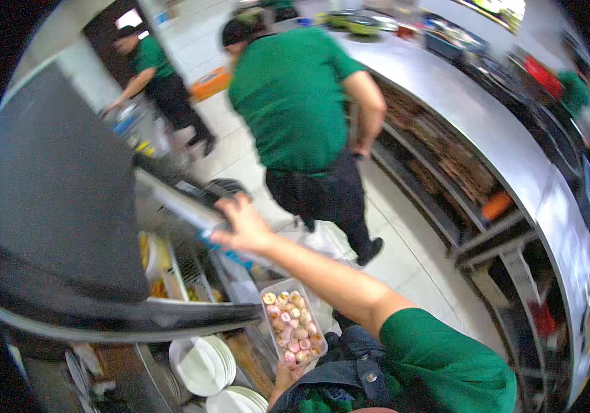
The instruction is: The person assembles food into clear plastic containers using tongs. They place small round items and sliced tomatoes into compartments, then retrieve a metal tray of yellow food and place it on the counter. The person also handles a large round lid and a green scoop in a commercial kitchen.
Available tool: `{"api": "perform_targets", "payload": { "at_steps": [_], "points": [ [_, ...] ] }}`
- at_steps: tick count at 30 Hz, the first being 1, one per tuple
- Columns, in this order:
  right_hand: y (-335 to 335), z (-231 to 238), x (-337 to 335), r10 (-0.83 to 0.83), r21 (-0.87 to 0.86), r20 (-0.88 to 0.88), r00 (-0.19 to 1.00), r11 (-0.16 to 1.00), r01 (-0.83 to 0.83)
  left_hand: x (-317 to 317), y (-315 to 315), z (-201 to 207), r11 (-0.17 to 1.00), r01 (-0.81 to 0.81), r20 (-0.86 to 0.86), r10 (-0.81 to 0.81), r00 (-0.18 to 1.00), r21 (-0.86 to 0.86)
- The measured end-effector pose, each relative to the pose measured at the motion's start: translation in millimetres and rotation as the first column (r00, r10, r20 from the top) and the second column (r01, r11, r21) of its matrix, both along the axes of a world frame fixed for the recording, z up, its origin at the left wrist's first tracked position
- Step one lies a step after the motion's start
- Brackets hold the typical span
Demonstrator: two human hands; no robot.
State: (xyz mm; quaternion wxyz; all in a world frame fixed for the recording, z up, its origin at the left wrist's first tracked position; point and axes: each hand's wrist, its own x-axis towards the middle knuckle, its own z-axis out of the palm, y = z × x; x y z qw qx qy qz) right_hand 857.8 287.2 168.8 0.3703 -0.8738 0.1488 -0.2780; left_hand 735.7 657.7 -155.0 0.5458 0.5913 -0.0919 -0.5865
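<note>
Near my body, my left hand (288, 375) grips the near end of a clear rectangular plastic container (320, 333). It holds many pale, pinkish-white round pieces (295, 323) whose kind I cannot make out. My right arm stretches up and to the left, and its hand (243, 230) rests against the edge of the swung-out fridge door (174, 203), thumb and fingers spread. Behind that door the dark grey fridge (61, 193) shows its inside, where yellowish food (154, 255) and a wire shelf (195, 272) are visible.
Stacks of white plates (202, 365) stand at lower left beside the fridge. A person in a green shirt (295, 103) bends just ahead, and another person (147, 65) works farther left. A long steel counter (481, 131) with stocked shelves below curves along the right.
</note>
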Motion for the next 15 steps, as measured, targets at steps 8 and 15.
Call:
{"api": "perform_targets", "payload": {
  "at_steps": [8, 15],
  "points": [
    [84.8, -54.2, -329.7, 0.491, 0.328, -0.201, 0.848, 0.849, -0.414, -104.9, -49.5, 60.9, 0.732, 0.671, -0.04, -0.671, 0.74, 0.119],
    [123.5, -160.8, -894.6, -0.399, 0.285, -0.692, 0.601, 0.614, 0.736, -381.0, -165.4, 24.7, 0.735, 0.677, -0.095, -0.678, 0.729, -0.049]
  ]
}}
